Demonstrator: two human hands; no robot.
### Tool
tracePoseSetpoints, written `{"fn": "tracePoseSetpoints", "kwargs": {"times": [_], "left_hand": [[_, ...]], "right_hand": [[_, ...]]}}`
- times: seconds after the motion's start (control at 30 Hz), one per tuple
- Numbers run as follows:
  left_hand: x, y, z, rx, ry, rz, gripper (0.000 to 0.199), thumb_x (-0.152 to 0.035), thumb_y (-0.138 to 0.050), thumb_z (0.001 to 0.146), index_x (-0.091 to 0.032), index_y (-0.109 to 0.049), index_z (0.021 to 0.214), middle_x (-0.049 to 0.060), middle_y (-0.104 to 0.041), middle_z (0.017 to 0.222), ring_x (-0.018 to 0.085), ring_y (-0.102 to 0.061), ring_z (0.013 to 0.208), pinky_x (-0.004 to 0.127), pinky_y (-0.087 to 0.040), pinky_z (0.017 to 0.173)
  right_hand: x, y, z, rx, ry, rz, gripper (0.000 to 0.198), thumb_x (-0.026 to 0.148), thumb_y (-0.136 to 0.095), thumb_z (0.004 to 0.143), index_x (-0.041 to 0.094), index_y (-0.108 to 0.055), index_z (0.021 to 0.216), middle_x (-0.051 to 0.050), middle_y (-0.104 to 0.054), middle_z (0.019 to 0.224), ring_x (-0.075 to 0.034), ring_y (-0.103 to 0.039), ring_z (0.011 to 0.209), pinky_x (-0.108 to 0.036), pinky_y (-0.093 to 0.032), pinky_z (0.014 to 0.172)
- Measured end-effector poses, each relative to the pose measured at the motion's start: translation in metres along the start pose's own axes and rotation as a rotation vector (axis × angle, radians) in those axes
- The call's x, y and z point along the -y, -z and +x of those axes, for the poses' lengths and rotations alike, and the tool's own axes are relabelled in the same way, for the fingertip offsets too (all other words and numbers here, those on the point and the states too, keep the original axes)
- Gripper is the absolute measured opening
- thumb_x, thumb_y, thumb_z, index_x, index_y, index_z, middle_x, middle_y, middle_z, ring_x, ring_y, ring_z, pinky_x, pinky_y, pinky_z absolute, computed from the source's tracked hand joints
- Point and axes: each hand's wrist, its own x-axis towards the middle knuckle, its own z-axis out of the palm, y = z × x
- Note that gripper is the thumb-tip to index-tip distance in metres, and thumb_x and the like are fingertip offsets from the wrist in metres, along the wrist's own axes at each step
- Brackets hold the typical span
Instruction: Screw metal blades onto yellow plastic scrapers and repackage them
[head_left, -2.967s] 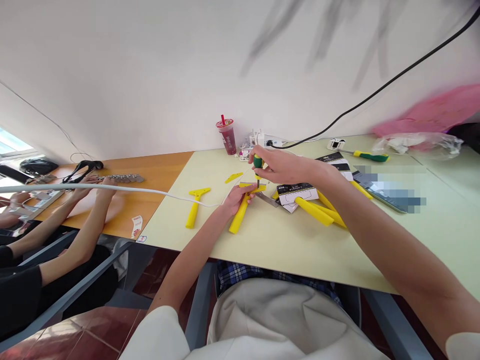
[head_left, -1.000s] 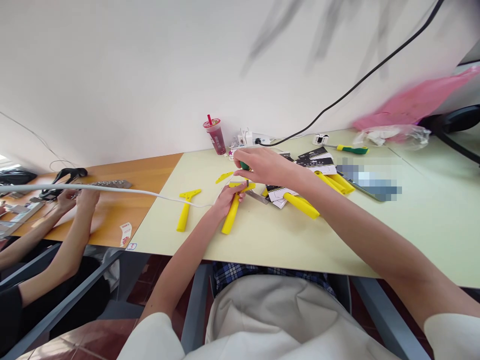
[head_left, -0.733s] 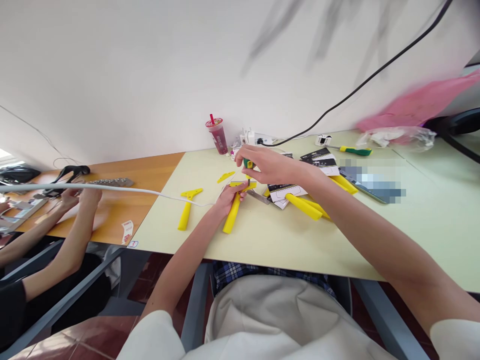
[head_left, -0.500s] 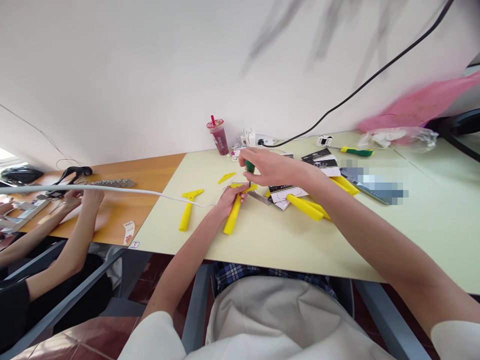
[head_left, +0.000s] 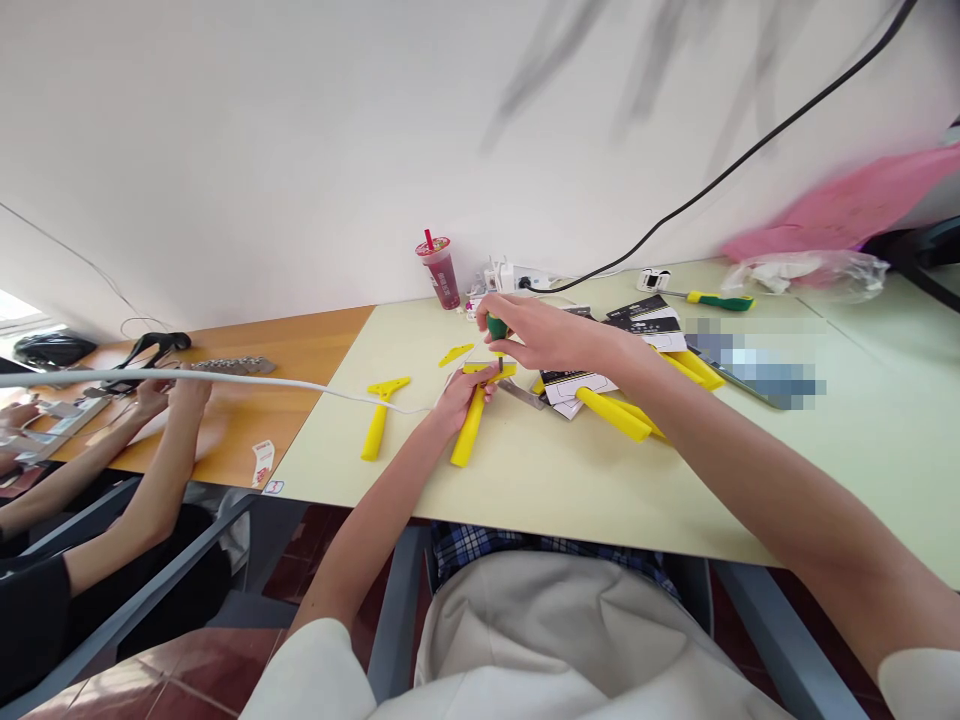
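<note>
Yellow scraper (head_left: 468, 430), in head view, was at surface (head_left: 547, 480), left of black-and-white cards (head_left: 574, 382); left hand (head_left: 454, 398) pinched its head, nearly closed. Right hand (head_left: 531, 330) curled round green screwdriver (head_left: 496, 326), tip down at scraper. Good turning likely wanted upright shaft, firm downward pressure.

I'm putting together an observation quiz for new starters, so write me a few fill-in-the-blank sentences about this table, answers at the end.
1. The right hand holds a green-handled ____ upright, tip down.
2. The left hand holds a scraper whose handle is ____ in colour.
3. A red ____ sticks up out of the cup.
4. In the picture, the cup stands to the ____ of the power strip.

Missing words: screwdriver; yellow; straw; left.
</note>
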Motion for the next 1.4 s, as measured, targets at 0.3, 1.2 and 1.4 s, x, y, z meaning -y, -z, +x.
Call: {"fn": "tracePoseSetpoints", "kwargs": {"times": [0.3, 1.2, 1.4], "left_hand": [[0.0002, -0.0003, -0.0006, -0.012, -0.005, 0.012, 0.036, -0.018, -0.1, 0.073, -0.014, -0.072, 0.095, 0.0, -0.07, 0.082, 0.004, -0.052, 0.054, 0.018, -0.039, 0.045], [0.0027, 0.0019, -0.0006, -0.003, -0.015, 0.003, 0.034, -0.021, -0.1, 0.074, -0.012, -0.072, 0.093, -0.001, -0.068, 0.079, 0.005, -0.056, 0.055, 0.019, -0.042, 0.048], [0.0027, 0.0002, -0.0025, 0.001, -0.014, 0.006, 0.036, -0.021, -0.101, 0.072, -0.013, -0.071, 0.09, -0.002, -0.066, 0.076, 0.006, -0.056, 0.055, 0.019, -0.043, 0.048]], "right_hand": [[-0.001, 0.0004, -0.0011, 0.019, 0.011, 0.067, 0.022, 0.021, -0.061, 0.1, 0.027, -0.05, 0.118, -0.01, -0.068, 0.122, -0.026, -0.062, 0.094, -0.038, -0.046, 0.082], [0.0008, 0.001, -0.0023, 0.016, -0.041, 0.179, 0.027, 0.018, -0.061, 0.097, 0.028, -0.056, 0.123, -0.005, -0.077, 0.112, -0.024, -0.07, 0.093, -0.036, -0.05, 0.083], [0.0, 0.0001, -0.0001, -0.024, -0.047, 0.137, 0.025, 0.024, -0.07, 0.095, 0.028, -0.06, 0.117, -0.003, -0.076, 0.105, -0.023, -0.071, 0.087, -0.035, -0.051, 0.083]]}}
